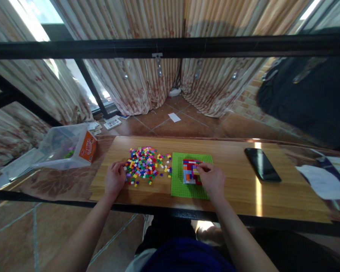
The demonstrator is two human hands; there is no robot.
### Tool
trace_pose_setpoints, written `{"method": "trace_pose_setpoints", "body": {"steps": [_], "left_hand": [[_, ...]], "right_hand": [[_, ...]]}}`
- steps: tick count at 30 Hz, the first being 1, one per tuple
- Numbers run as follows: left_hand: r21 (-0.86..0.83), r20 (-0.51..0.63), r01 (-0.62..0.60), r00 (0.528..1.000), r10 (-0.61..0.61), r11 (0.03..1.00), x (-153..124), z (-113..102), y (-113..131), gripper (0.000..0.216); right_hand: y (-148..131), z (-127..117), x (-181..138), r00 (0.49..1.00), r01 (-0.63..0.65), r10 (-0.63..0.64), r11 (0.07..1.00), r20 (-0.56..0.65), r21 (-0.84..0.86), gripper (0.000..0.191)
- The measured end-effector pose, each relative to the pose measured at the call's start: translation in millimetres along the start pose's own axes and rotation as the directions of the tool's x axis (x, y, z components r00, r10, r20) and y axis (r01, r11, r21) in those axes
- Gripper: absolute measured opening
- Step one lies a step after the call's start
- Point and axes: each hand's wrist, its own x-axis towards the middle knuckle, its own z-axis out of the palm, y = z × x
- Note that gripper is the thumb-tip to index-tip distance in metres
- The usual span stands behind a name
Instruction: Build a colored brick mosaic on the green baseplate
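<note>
A green studded baseplate (177,183) lies on the table, carrying a small block structure (189,176) of red, blue, orange and white building bricks. Over its right side is my right hand (214,180), thumb and forefinger pinched together at the bricks. Whatever sits between those fingertips is too small to make out. Left of the baseplate spreads a pile of loose, many-coloured building bricks (143,163). My left hand (115,178) rests at the pile's left edge, its fingers curled closed; their contents are hidden.
A black phone (262,164) lies on the right of the wooden table (232,158). Beyond the left end stands a clear plastic bin (65,145) with an orange label. A dark metal bar (170,47) crosses in front of the curtains. Papers (323,179) lie at far right.
</note>
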Motion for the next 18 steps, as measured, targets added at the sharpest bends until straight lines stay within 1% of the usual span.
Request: {"method": "trace_pose_setpoints", "body": {"steps": [2, 5, 10, 13, 16, 18], "left_hand": [[0.0, -0.005, 0.005, 1.0, -0.005, 1.0, 0.1, -0.4, 1.2, 0.026], [-0.004, -0.009, 0.005, 1.0, -0.005, 1.0, 0.0, -0.2, 1.7, 0.025], [-0.014, -0.014, 0.003, 1.0, -0.003, 1.0, -0.6, 0.8, -0.1, 0.025], [-0.022, -0.005, -0.006, 1.0, 0.006, 1.0, -0.4, 0.3, -0.2, 0.024], [-0.024, -0.001, -0.003, 1.0, 0.003, 1.0, 0.0, -0.2, 0.9, 0.024], [-0.025, -0.006, 0.005, 1.0, -0.005, 1.0, 0.0, -0.1, 1.7, 0.024]], "right_hand": [[0.1, 4.3, -3.0, 0.999, 0.004, -0.004, 1.0, -0.051, 0.018, 0.024], [1.5, 10.9, -7.1, 0.99, 0.056, -0.05, 0.998, -0.13, 0.037, 0.026], [5.0, 17.7, -10.2, 0.975, 0.119, -0.119, 0.993, -0.19, -0.011, 0.025], [6.8, 17.5, -8.4, 0.981, 0.107, -0.103, 0.994, -0.166, 0.014, 0.025], [9.4, 14.3, -5.7, 0.995, 0.064, -0.054, 0.99, -0.084, 0.123, 0.027], [11.9, 11.4, -4.1, 0.998, 0.056, -0.051, 0.982, -0.033, 0.181, 0.03]]}}
